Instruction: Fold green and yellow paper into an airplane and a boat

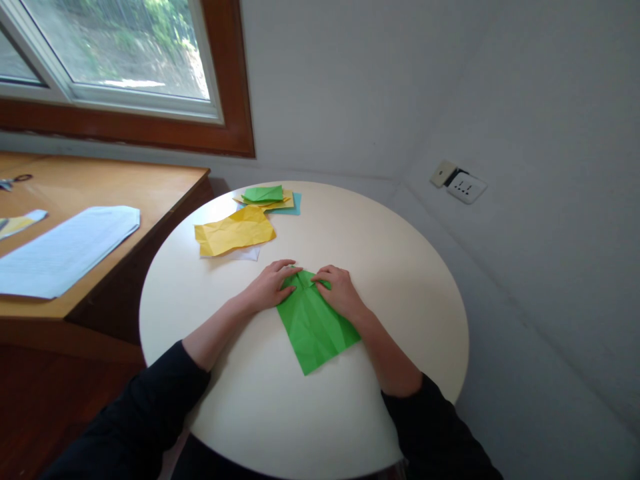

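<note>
A sheet of green paper (pixel 317 327) lies at a slant on the round white table, with creases across it and a small fold at its far edge. My left hand (pixel 274 285) rests on the paper's upper left corner, its thumb and fingers apart and pressing lightly on the sheet. At the upper right edge, my right hand (pixel 340 291) pinches the small folded part between thumb and fingers. The hands are a short way apart, with the creased strip between them. My right hand and wrist hide part of the paper's right side.
Beyond my left hand lie a crumpled yellow paper (pixel 235 231) and a small pile with a folded green paper (pixel 263 194) on top. A wooden desk (pixel 165 179) on the left holds white sheets (pixel 75 250) and scissors (pixel 17 180). A wall socket (pixel 467 187) is at right.
</note>
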`<state>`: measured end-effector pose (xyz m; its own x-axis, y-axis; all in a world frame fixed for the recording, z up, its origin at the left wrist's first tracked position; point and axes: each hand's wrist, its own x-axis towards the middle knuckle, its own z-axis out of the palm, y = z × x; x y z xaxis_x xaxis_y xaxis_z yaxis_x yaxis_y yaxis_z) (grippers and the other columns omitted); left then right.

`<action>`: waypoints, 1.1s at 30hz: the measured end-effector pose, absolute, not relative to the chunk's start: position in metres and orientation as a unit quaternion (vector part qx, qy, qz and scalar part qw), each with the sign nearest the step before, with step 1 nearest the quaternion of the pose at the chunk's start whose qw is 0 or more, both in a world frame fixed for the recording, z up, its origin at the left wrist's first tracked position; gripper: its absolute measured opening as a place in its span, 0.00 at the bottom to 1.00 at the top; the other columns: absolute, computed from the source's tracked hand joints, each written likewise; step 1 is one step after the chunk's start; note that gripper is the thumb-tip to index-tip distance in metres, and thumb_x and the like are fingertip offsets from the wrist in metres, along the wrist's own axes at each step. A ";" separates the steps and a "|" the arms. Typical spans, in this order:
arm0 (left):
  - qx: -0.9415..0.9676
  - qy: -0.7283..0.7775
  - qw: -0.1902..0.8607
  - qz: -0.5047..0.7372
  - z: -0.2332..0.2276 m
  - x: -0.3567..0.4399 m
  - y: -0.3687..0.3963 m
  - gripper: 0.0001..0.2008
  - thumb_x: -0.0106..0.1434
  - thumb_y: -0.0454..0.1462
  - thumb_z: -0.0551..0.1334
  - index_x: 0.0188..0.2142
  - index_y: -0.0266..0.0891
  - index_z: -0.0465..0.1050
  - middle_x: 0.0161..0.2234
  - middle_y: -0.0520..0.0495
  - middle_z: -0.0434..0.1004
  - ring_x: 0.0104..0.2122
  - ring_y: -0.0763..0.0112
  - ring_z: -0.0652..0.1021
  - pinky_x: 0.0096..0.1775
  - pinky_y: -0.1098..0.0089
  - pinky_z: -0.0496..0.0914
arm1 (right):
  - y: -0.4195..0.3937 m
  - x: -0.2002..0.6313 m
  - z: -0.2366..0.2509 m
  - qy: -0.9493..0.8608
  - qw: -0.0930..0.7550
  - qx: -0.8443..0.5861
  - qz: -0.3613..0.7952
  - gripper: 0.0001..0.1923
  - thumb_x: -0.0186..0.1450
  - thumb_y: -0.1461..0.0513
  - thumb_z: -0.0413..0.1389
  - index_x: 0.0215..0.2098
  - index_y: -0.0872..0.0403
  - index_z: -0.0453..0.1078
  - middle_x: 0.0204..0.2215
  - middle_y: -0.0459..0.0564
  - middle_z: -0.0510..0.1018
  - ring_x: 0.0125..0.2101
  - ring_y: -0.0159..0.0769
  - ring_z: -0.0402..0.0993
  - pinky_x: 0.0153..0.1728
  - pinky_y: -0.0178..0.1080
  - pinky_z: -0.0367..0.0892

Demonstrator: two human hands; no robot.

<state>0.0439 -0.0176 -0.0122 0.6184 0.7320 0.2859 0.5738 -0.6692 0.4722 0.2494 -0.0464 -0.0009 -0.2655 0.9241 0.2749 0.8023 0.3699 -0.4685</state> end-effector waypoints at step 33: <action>0.885 0.380 0.165 0.213 -0.020 0.041 -0.015 0.26 0.62 0.39 0.53 0.60 0.40 0.54 0.55 0.36 0.57 0.56 0.55 0.61 0.56 0.54 0.59 | -0.047 0.251 -0.002 -0.745 0.248 -0.609 0.115 0.08 0.60 0.63 0.56 0.39 0.54 0.73 0.37 0.51 0.76 0.40 0.36 0.70 0.45 0.37 0.63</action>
